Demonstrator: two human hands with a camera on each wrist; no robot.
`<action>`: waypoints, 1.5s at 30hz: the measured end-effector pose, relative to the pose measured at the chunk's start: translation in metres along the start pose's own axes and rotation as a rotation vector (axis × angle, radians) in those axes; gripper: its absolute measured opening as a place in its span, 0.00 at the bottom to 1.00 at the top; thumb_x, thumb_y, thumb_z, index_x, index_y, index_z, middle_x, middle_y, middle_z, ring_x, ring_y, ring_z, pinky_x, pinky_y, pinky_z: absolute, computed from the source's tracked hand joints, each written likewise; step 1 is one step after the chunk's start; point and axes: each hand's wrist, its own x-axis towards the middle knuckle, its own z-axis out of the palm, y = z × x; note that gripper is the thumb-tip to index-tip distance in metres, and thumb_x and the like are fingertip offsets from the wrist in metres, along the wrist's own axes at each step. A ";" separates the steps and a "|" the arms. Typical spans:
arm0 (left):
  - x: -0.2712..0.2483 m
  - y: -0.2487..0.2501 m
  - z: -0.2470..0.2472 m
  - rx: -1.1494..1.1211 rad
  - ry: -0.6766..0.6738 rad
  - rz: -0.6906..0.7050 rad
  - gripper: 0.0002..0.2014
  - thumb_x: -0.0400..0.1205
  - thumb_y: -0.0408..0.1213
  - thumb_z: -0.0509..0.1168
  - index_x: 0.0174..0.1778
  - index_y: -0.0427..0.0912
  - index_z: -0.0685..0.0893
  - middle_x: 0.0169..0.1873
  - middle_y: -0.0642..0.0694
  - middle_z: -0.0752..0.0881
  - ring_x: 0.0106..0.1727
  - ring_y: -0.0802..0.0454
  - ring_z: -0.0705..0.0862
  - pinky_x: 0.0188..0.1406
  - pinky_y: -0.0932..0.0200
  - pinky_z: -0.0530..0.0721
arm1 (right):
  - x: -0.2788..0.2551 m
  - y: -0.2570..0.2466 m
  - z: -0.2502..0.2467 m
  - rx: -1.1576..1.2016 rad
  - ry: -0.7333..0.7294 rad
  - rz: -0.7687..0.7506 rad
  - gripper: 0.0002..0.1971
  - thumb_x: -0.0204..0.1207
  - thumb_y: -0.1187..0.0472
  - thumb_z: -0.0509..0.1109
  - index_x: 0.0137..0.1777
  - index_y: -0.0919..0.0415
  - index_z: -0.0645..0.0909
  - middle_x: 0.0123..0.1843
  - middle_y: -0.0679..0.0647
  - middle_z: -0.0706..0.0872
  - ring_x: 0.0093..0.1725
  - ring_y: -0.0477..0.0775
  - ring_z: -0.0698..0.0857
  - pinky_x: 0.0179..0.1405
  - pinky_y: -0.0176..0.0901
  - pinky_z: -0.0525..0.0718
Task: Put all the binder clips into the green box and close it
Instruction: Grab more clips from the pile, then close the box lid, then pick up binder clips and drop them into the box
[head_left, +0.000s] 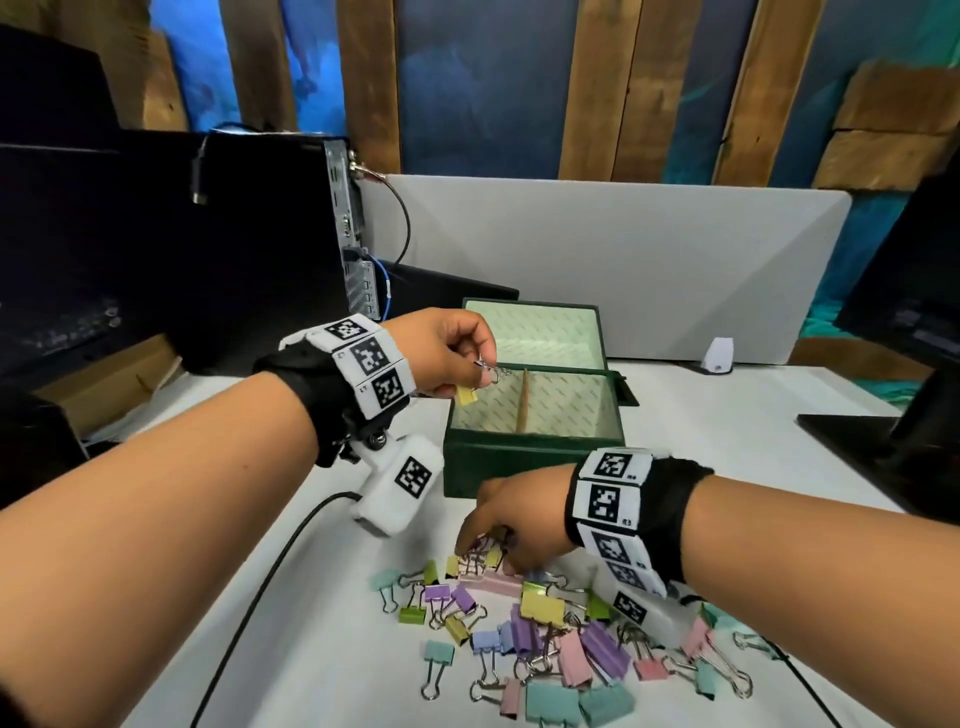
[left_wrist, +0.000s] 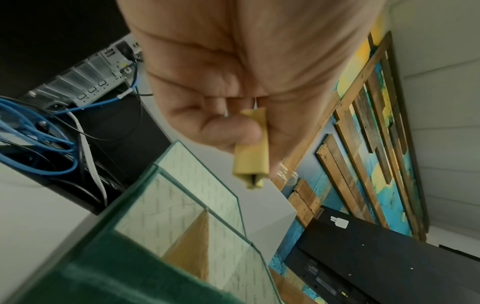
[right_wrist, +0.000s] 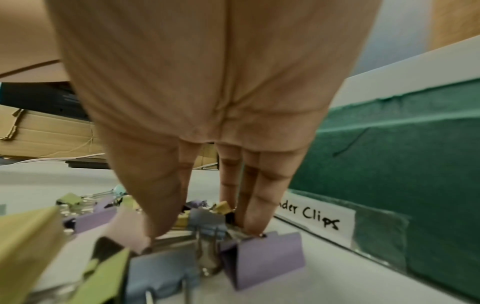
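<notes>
Binder clips (head_left: 550, 631), small folded-metal ones in pastel pink, purple, mint, blue and yellow-green with silver wire handles, heaped loose on white tabletop (head_left: 291, 649) just in front of dark green fabric-covered box (head_left: 498, 467). Box open, hinged lid (head_left: 535, 330) standing upright at back, pale patterned lining, tan divider (head_left: 522, 402) splitting inside into two compartments. White label (right_wrist: 315, 217) on box front, handwritten, ending "Clips". Left hand (head_left: 447, 358) raised over box's left edge, fingertips pinching wire handles of single yellow clip (head_left: 466, 396), body hanging down, clear of box. Same yellow clip (left_wrist: 252, 148) seen from left wrist, dangling above lined interior. Right hand (head_left: 511, 514) down on near edge of pile, fingers (right_wrist: 259, 207) and thumb pointed into clips, tips touching a purple one (right_wrist: 262, 260); actual grasp impossible to tell. Black cable (head_left: 249, 597) across table at left.
</notes>
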 end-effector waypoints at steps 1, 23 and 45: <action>0.005 -0.001 0.003 0.002 0.002 0.000 0.10 0.74 0.27 0.72 0.35 0.47 0.80 0.29 0.49 0.77 0.27 0.55 0.77 0.20 0.70 0.79 | -0.001 0.001 0.000 0.004 0.011 0.002 0.27 0.75 0.61 0.69 0.73 0.42 0.71 0.69 0.56 0.74 0.64 0.59 0.79 0.58 0.47 0.81; 0.015 -0.026 0.003 0.215 0.176 0.022 0.10 0.75 0.27 0.70 0.48 0.45 0.86 0.37 0.54 0.84 0.40 0.54 0.84 0.30 0.82 0.78 | 0.004 0.013 0.002 0.132 0.029 0.012 0.25 0.71 0.58 0.75 0.68 0.43 0.76 0.65 0.54 0.76 0.58 0.53 0.79 0.52 0.40 0.77; -0.076 -0.038 0.051 0.769 -0.556 -0.114 0.24 0.69 0.49 0.74 0.61 0.65 0.78 0.62 0.56 0.77 0.60 0.53 0.80 0.60 0.54 0.81 | -0.014 0.042 -0.027 0.467 0.142 0.096 0.11 0.70 0.66 0.73 0.35 0.49 0.79 0.36 0.45 0.84 0.35 0.44 0.83 0.41 0.36 0.83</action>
